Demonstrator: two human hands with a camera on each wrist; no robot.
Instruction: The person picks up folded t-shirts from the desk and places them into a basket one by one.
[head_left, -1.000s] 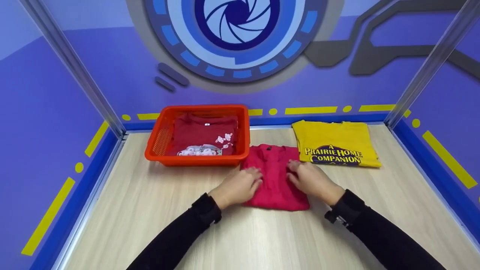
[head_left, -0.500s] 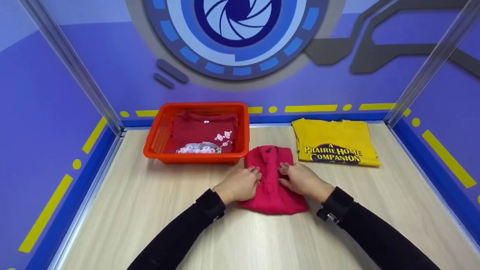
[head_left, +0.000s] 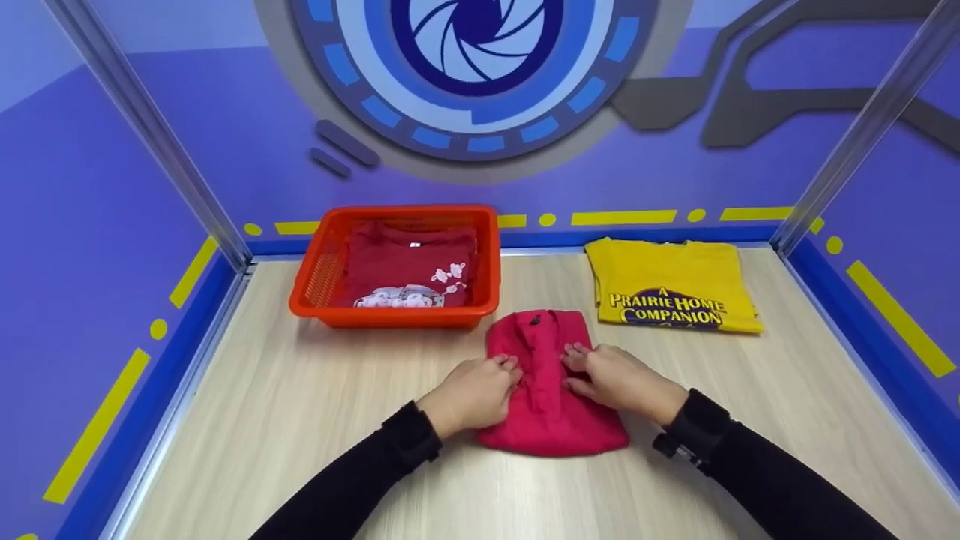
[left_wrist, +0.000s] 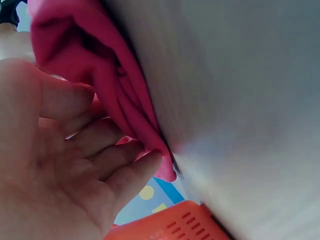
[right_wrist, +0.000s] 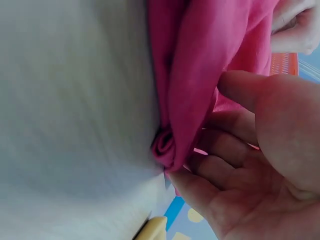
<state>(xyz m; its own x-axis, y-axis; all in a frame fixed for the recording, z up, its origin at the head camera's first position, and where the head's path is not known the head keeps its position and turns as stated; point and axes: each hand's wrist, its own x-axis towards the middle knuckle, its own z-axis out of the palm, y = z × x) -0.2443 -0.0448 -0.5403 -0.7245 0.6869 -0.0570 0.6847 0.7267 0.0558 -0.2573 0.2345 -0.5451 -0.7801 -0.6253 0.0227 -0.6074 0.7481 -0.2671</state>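
Note:
A folded pink-red shirt (head_left: 551, 427) with a buttoned placket lies on the table in front of the person, its middle slightly ridged. My left hand (head_left: 474, 394) rests on its left side, fingers bent gently over the cloth. On the right side, my right hand (head_left: 626, 381) presses with spread fingers, thumb apart from them. In the left wrist view the fingers (left_wrist: 120, 165) lie against the shirt's folded edge (left_wrist: 120, 95). The right wrist view has the thumb (right_wrist: 245, 90) and fingers touching the layered cloth (right_wrist: 200, 75); some fingertips are hidden.
An orange-red basket (head_left: 397, 319) holding a folded dark red shirt (head_left: 409, 262) stands at the back left. A folded yellow shirt (head_left: 667, 274) with printed lettering lies at the back right. Blue-purple panels (head_left: 540, 180) enclose the wooden table (head_left: 300, 405).
Both hands moved inward on the pink-red shirt, narrowing it and raising a ridge in its middle. The shirt then slid toward the person, away from the basket and the yellow shirt.

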